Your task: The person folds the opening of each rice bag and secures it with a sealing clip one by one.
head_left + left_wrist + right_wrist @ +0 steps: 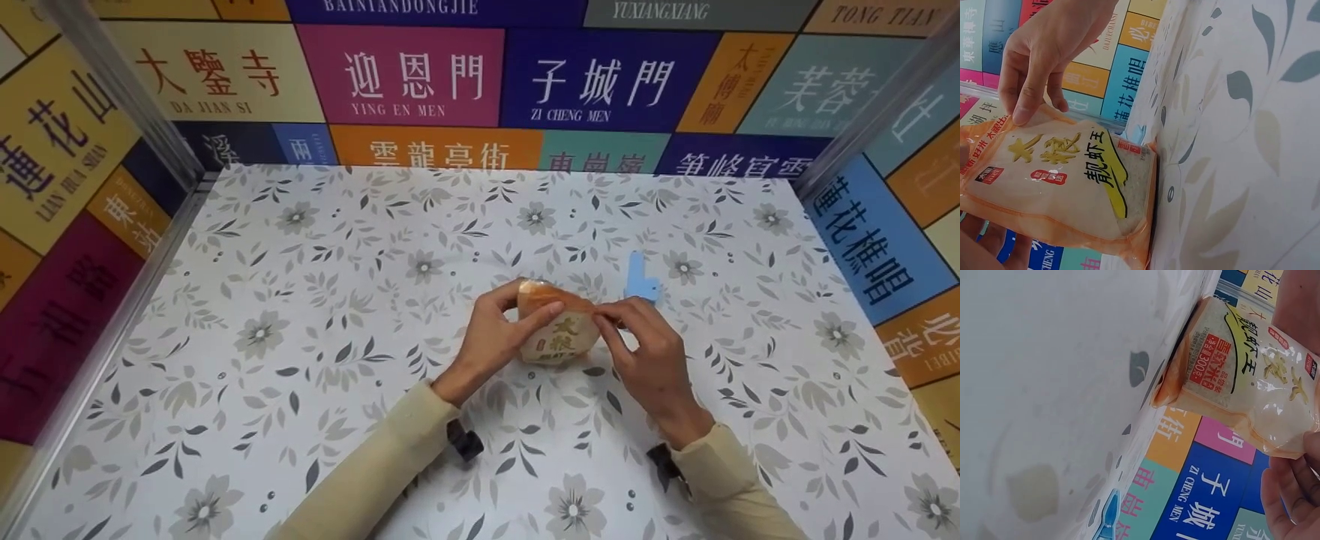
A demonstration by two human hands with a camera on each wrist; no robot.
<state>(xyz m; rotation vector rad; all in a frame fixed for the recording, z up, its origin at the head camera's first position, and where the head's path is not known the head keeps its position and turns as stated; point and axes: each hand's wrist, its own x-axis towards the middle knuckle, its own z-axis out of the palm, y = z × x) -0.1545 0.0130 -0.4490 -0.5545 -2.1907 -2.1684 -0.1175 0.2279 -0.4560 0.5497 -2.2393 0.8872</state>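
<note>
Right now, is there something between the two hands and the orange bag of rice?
Nothing visible is. The left hand and the right hand both already pinch the top of the rice bag, which stands upright on the table.

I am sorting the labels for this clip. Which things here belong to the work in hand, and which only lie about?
In hand:
- rice bag, standing on the table
- left hand, gripping its top
- right hand, pinching its top edge

Lying about:
- small blue plastic piece behind the bag
- floral table
- colourful sign walls
</note>
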